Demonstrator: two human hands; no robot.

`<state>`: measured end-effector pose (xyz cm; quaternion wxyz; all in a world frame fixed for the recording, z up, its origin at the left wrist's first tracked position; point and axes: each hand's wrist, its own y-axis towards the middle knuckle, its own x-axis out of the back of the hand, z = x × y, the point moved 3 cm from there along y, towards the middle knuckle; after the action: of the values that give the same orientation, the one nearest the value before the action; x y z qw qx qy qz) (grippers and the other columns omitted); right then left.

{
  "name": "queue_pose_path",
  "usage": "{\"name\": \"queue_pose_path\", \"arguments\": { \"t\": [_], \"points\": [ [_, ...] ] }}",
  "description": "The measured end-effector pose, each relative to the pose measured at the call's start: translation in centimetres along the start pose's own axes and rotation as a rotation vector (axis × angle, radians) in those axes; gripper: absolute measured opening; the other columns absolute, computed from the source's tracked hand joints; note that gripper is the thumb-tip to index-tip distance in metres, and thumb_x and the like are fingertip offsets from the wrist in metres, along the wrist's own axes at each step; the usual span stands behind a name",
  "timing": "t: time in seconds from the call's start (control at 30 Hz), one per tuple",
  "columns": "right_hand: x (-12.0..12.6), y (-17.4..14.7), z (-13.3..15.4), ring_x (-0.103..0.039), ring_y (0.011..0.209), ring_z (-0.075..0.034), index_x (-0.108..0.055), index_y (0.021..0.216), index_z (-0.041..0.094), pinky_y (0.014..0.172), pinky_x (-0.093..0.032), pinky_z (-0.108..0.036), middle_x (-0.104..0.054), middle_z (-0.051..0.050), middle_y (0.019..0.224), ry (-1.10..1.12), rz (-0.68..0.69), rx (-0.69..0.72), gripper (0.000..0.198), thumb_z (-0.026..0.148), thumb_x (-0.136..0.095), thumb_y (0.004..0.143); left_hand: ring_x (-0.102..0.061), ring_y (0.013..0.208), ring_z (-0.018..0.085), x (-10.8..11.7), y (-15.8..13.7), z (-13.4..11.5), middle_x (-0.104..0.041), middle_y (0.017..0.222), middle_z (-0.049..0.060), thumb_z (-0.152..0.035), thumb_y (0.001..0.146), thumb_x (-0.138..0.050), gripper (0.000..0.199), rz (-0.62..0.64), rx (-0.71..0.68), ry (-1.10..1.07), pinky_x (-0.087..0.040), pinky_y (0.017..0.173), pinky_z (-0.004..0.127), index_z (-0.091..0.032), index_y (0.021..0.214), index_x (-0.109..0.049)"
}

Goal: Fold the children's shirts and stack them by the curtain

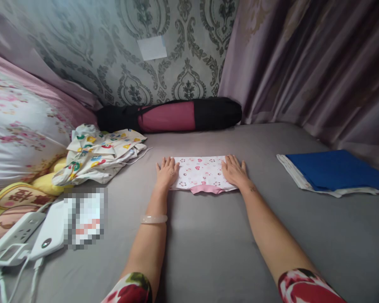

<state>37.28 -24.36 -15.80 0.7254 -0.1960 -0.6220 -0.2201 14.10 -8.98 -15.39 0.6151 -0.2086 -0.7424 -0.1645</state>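
A white garment (200, 171) with pink and red prints lies folded into a flat rectangle on the grey sheet. Its pink neckline (206, 189) faces me along the near edge. My left hand (168, 171) rests flat on the garment's left end, fingers stretched out and pointing away from me. On the right end lies my right hand (235, 170), also flat with its fingers extended. Neither hand grips the cloth. A pale bangle (153, 219) circles my left forearm.
Folded blue cloth (337, 169) tops a stack at right. Crumpled patterned clothing (97, 153) lies at left, near a floral pillow (25, 130). A power strip (22, 231) and white power bank (53, 227) with cables sit front left. A black-and-maroon bag (170, 115) lies along the wall.
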Motion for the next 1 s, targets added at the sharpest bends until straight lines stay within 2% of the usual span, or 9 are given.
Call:
{"name": "queue_pose_path", "arguments": {
  "t": [0.17, 0.3, 0.43, 0.53, 0.63, 0.8, 1.0],
  "points": [
    [0.1, 0.0, -0.1, -0.019, 0.145, -0.025, -0.03, 0.149, 0.008, 0.115, -0.013, -0.056, -0.024, -0.013, 0.157, 0.0, -0.019, 0.012, 0.06, 0.038, -0.013, 0.099, -0.017, 0.147, 0.03, 0.1, 0.0, 0.1, -0.03, 0.156, 0.011, -0.043, 0.098, -0.018, 0.058, -0.009, 0.0, -0.043, -0.012, 0.115, 0.061, -0.016, 0.145, -0.038],
    [0.8, -0.4, 1.1, -0.018, 0.145, -0.026, -0.034, 0.147, 0.006, 0.115, -0.01, -0.057, -0.026, -0.015, 0.156, -0.023, -0.081, 0.01, 0.06, 0.036, -0.015, 0.099, -0.018, 0.146, 0.031, 0.6, -0.2, -0.9, -0.032, 0.155, 0.013, -0.043, 0.098, -0.018, 0.057, -0.084, -0.014, -0.012, -0.012, 0.116, 0.061, -0.014, 0.141, -0.044],
    [1.2, -1.2, 3.7, -0.02, 0.145, -0.027, -0.035, 0.146, 0.005, 0.116, -0.01, -0.054, -0.028, -0.016, 0.156, -0.003, -0.144, 0.065, 0.059, 0.034, -0.017, 0.098, -0.02, 0.146, 0.028, 0.8, -1.0, -4.2, -0.034, 0.153, 0.015, -0.043, 0.099, -0.017, 0.059, -0.183, -0.083, 0.031, -0.012, 0.118, 0.056, -0.012, 0.141, -0.044],
    [0.9, -1.7, 5.2, -0.02, 0.144, -0.027, -0.036, 0.146, 0.005, 0.116, -0.01, -0.052, -0.029, -0.016, 0.155, 0.012, -0.161, 0.083, 0.058, 0.033, -0.02, 0.098, -0.021, 0.146, 0.029, 0.2, -2.0, -7.1, -0.034, 0.153, 0.017, -0.043, 0.099, -0.017, 0.061, -0.192, -0.179, 0.047, -0.013, 0.118, 0.055, -0.009, 0.142, -0.043],
    [0.4, -2.0, 6.1, -0.02, 0.145, -0.027, -0.037, 0.145, 0.005, 0.116, -0.009, -0.051, -0.029, -0.016, 0.155, 0.016, -0.165, 0.085, 0.058, 0.033, -0.022, 0.097, -0.021, 0.146, 0.029, -0.6, -2.9, -8.9, -0.035, 0.152, 0.017, -0.04, 0.099, -0.017, 0.06, -0.19, -0.228, 0.045, -0.013, 0.118, 0.054, -0.007, 0.143, -0.041],
    [0.0, -2.6, 7.0, -0.019, 0.145, -0.028, -0.036, 0.146, 0.004, 0.116, -0.008, -0.051, -0.029, -0.015, 0.155, 0.03, -0.189, 0.102, 0.057, 0.03, -0.024, 0.097, -0.021, 0.145, 0.03, -1.6, -3.5, -9.3, -0.034, 0.152, 0.019, -0.036, 0.098, -0.018, 0.059, -0.19, -0.208, 0.033, -0.014, 0.118, 0.055, -0.003, 0.143, -0.039],
    [0.0, -3.0, 7.2, -0.02, 0.144, -0.027, -0.037, 0.145, 0.003, 0.116, -0.009, -0.051, -0.03, -0.016, 0.155, 0.029, -0.2, 0.086, 0.057, 0.03, -0.026, 0.096, -0.021, 0.145, 0.031, -1.9, -3.9, -9.3, -0.035, 0.152, 0.019, -0.036, 0.098, -0.018, 0.059, -0.209, -0.185, 0.029, -0.014, 0.118, 0.055, -0.003, 0.142, -0.04]
  ]
}}
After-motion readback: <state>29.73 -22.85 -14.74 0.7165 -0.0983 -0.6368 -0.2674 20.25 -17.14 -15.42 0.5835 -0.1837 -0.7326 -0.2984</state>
